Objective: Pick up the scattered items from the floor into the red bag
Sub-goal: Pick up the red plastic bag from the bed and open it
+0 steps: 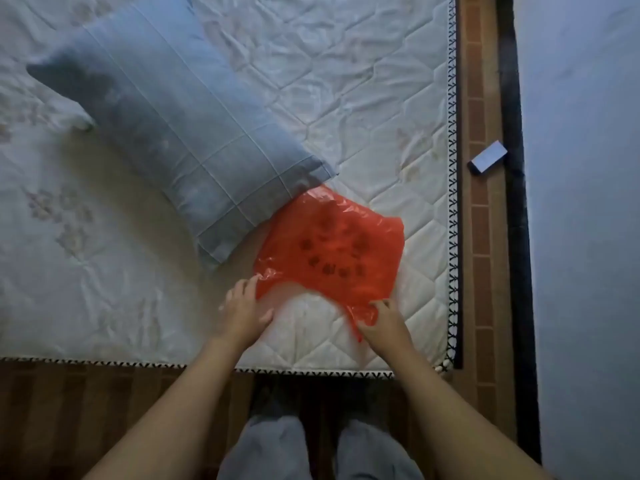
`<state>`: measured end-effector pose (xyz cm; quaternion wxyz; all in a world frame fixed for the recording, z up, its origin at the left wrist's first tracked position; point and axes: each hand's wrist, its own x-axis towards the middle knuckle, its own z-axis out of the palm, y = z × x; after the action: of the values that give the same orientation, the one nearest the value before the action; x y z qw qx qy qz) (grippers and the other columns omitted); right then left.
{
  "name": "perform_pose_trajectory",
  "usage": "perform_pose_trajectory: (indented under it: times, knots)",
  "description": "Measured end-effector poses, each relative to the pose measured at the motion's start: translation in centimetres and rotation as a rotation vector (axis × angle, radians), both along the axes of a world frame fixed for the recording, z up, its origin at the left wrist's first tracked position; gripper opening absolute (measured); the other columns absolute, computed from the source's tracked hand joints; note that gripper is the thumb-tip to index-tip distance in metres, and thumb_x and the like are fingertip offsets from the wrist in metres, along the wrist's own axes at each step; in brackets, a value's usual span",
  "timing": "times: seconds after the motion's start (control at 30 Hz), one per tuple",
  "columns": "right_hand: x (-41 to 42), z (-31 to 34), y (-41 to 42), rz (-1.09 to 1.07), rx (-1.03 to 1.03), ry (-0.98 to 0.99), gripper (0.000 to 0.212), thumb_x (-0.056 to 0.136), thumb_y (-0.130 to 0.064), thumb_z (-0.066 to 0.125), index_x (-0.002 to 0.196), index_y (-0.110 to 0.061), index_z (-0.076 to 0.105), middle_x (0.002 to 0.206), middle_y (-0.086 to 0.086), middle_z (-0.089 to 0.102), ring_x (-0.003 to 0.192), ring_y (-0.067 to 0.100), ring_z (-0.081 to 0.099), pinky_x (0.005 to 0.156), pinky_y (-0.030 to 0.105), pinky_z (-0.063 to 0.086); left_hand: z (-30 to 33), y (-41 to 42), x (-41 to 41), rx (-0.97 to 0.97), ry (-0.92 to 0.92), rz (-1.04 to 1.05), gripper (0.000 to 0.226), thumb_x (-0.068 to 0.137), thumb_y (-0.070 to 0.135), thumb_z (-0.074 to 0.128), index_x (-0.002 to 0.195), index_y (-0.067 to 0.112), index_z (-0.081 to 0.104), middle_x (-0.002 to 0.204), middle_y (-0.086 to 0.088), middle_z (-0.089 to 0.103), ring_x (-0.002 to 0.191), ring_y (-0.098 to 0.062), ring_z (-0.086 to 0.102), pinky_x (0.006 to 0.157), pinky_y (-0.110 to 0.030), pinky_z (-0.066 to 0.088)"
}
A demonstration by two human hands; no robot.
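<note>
Our left hand (246, 306) and right hand (383, 319) pinch the thin, crinkly red plastic bag's (332, 247) handles near the mattress's (398, 337) front edge; light, floppy, slippery.

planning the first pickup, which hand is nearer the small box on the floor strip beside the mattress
Right. The right hand pinches the red bag's near edge, on the side of the small box. The left hand holds the bag's other corner, farther from the box.

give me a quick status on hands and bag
Both hands, left and right, gripping red bag on mattress. Pillow overlaps bag's corner.
</note>
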<state>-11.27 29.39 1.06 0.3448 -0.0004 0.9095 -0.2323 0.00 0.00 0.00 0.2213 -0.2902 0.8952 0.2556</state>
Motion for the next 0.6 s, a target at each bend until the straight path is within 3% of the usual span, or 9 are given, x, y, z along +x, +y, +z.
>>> perform_pose_trajectory:
  times: [0.17, 0.37, 0.5, 0.6]
  knots:
    - [2.2, -4.5, 0.8, -0.104, 0.115, -0.126, 0.054, 0.077, -0.028, 0.078, 0.126, -0.011, 0.065, 0.127, 0.016, 0.056, 0.116, 0.036, 0.06, 0.101, 0.038, 0.048, -5.1, -0.1, 0.5, -0.011, -0.076, 0.043, 0.091, 0.082, 0.045, 0.08, 0.156, 0.021, 0.034, 0.149, -0.01, 0.045, 0.133, -0.037, 0.049, 0.105, -0.054, 0.049]
    - [4.4, -7.9, 1.7, 0.0, 0.127, -0.296, 0.051, 0.071, -0.023, 0.071, 0.121, -0.019, 0.065, 0.117, 0.01, 0.062, 0.096, 0.024, 0.061, 0.081, 0.026, 0.043, -9.1, -0.5, 0.8, 0.037, -0.037, -0.009, 0.044, 0.086, 0.034, 0.079, 0.121, 0.019, 0.057, 0.123, -0.001, 0.06, 0.118, -0.027, 0.057, 0.097, -0.044, 0.05]
    - [4.7, -8.4, 1.6, 0.094, 0.071, -0.339, 0.058, 0.078, -0.015, 0.071, 0.135, -0.019, 0.064, 0.133, 0.003, 0.058, 0.113, 0.017, 0.058, 0.097, 0.025, 0.045, -9.3, 0.0, 1.1, 0.051, -0.028, -0.056, 0.047, 0.09, 0.027, 0.074, 0.134, 0.014, 0.065, 0.135, -0.007, 0.06, 0.126, -0.03, 0.056, 0.105, -0.044, 0.048]
    - [4.5, -7.5, 1.1, 0.027, 0.059, -0.25, 0.046, 0.085, -0.01, 0.065, 0.131, -0.014, 0.068, 0.129, 0.002, 0.063, 0.117, 0.021, 0.062, 0.1, 0.03, 0.047, -7.9, 0.4, 1.2, 0.064, 0.059, -0.027, 0.039, 0.088, 0.024, 0.076, 0.125, 0.014, 0.07, 0.121, -0.002, 0.065, 0.114, -0.026, 0.062, 0.097, -0.043, 0.053]
